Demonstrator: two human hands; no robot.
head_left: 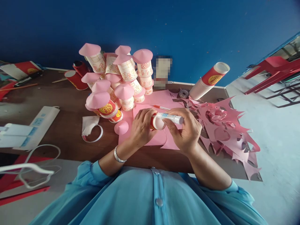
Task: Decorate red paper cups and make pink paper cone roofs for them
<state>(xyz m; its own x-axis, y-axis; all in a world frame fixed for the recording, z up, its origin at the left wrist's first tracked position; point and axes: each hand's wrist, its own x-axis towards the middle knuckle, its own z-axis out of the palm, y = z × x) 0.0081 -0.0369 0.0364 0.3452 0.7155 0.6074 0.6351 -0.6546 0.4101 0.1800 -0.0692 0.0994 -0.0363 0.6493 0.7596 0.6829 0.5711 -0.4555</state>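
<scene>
The left grip [143,125] is closed around a red-and-white paper cup [159,124], its pale round end facing the right grip [187,129], which clasps a white cylindrical glue stick [172,118]; the stick's long axis runs sideways across that end, contact unclear.

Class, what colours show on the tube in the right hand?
The tube is white with blue print; head view.

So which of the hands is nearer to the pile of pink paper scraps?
Right. The right hand, holding a white tube, is just left of the pink paper scraps. The left hand, holding a cup, is farther left.
</scene>
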